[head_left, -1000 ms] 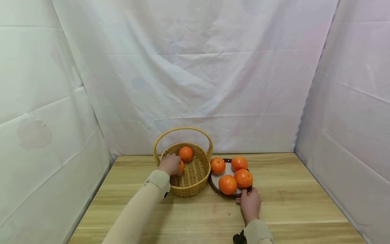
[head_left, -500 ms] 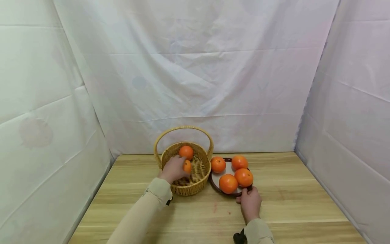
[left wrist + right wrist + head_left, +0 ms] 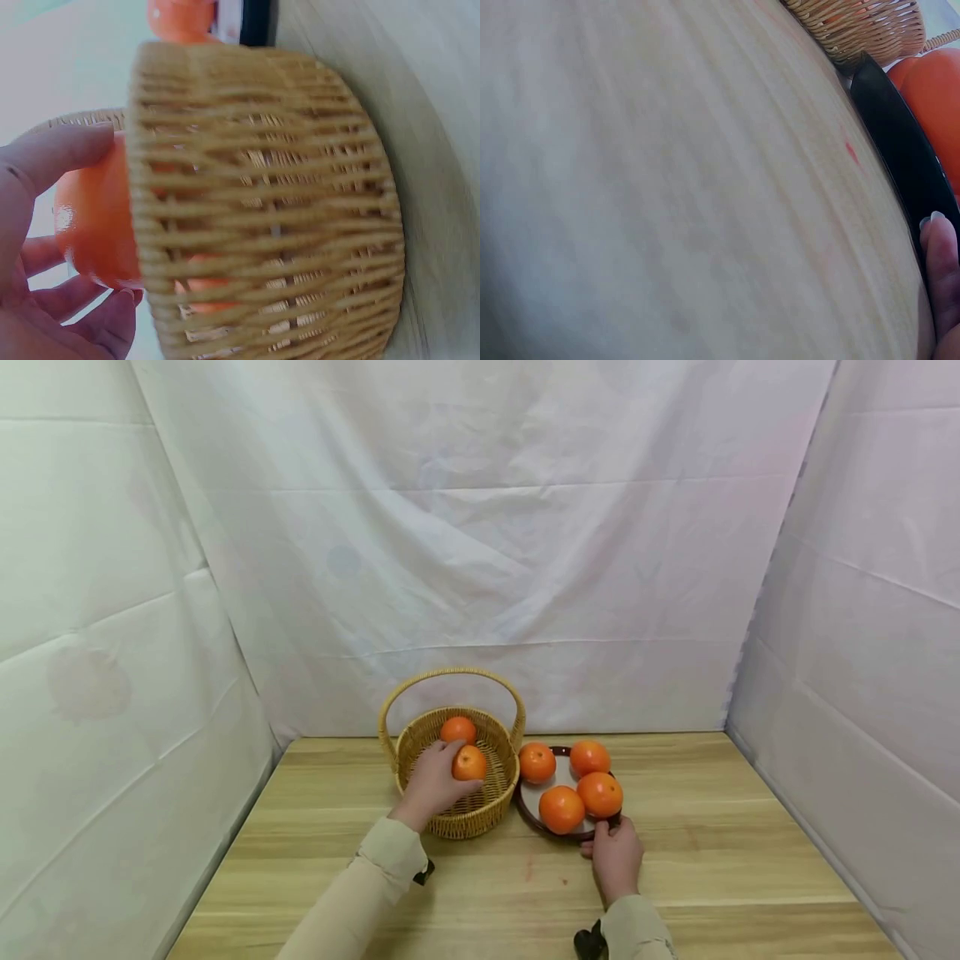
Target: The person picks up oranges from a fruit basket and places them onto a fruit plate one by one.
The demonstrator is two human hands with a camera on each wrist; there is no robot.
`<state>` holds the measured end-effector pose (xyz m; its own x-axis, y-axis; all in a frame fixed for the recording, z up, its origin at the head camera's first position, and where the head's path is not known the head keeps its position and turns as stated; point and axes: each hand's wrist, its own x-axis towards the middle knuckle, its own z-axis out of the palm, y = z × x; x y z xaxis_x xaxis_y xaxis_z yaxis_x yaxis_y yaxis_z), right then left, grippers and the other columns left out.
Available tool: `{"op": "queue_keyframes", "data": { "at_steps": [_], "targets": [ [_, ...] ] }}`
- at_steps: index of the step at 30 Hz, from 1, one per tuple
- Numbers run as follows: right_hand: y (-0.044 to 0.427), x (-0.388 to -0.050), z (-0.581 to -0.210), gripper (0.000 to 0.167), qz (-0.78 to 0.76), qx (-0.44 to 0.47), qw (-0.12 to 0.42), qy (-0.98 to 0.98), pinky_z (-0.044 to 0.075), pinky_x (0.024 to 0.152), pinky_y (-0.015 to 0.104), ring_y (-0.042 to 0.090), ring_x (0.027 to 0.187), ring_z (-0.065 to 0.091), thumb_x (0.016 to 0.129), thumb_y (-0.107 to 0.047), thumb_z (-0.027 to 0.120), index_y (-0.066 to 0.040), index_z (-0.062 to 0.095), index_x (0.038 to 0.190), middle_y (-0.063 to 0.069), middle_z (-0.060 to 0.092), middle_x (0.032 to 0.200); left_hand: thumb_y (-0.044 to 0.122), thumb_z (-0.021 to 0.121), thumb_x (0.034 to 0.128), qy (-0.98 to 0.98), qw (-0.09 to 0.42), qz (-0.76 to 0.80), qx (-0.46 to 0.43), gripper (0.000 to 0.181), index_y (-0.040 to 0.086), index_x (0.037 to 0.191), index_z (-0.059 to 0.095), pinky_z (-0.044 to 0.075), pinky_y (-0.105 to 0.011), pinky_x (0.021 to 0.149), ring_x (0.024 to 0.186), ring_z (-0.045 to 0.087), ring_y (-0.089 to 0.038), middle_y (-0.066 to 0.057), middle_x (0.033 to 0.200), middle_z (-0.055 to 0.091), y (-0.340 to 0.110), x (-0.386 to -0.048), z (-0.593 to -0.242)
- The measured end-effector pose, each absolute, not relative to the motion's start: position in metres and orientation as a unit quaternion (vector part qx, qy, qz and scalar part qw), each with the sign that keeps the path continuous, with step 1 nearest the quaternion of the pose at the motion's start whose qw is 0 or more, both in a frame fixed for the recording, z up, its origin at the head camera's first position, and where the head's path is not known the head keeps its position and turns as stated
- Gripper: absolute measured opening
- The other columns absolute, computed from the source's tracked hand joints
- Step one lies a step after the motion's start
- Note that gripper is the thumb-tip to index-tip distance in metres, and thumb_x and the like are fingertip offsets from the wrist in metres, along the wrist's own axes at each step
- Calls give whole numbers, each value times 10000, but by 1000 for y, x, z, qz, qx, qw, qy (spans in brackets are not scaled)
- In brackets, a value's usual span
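My left hand (image 3: 435, 781) holds an orange (image 3: 470, 764) between thumb and fingers, inside the top of a wicker basket (image 3: 463, 828). In the left wrist view, the thumb lies on top of that orange (image 3: 94, 217) and the fingers curl below; the basket wall hides part of it. A second orange (image 3: 458, 729) lies at the back of the basket. My right hand (image 3: 618, 860) grips the near right rim of a round, dark-rimmed plate (image 3: 528, 816) with a pale centre. Several oranges (image 3: 562, 810) rest on the plate.
The basket's arched handle (image 3: 452, 670) stands upright over it. Basket and plate sit side by side, very close, on a wood-grain table (image 3: 712, 843). White cloth (image 3: 480, 543) hangs behind and on both sides.
My left hand has shifted a little to the right with the orange, turning so that more of the fruit shows. My right hand stays at the plate's rim.
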<state>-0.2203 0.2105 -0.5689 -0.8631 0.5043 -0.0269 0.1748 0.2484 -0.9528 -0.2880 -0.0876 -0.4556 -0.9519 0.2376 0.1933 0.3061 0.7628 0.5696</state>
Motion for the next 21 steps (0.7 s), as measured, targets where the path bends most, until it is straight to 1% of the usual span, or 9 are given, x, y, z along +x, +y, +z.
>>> {"op": "queue_keyframes", "data": {
  "at_steps": [5, 10, 14, 21],
  "targets": [
    [212, -221, -567, 408, 577, -228, 131, -774, 571, 524, 301, 184, 551, 689, 1025, -134, 419, 102, 456, 1355, 139, 677, 749, 420, 842, 806, -929, 63, -332, -152, 771, 125, 1452, 542, 508, -542, 970, 1266, 533, -370, -163, 1411, 546, -80, -279, -451],
    [213, -221, -565, 389, 579, -231, 128, -772, 573, 529, 304, 192, 561, 693, 1026, -139, 421, 92, 468, 1335, 147, 682, 760, 426, 834, 813, -926, 64, -335, -161, 764, 124, 1452, 543, 511, -533, 964, 1252, 536, -360, -140, 1393, 558, -74, -275, -449],
    [213, -220, -567, 397, 579, -229, 127, -772, 571, 527, 304, 193, 560, 694, 1027, -132, 414, 109, 459, 1339, 147, 687, 749, 440, 830, 813, -928, 63, -331, -158, 757, 158, 1454, 544, 515, -519, 959, 1253, 540, -351, -117, 1383, 568, -71, -272, -451],
    [213, -220, -569, 408, 581, -229, 130, -770, 572, 521, 305, 191, 553, 692, 1020, -130, 418, 116, 456, 1343, 154, 684, 755, 461, 822, 818, -926, 66, -327, -179, 763, 152, 1455, 539, 505, -521, 973, 1246, 548, -352, -117, 1384, 571, -65, -268, -452]
  ]
}}
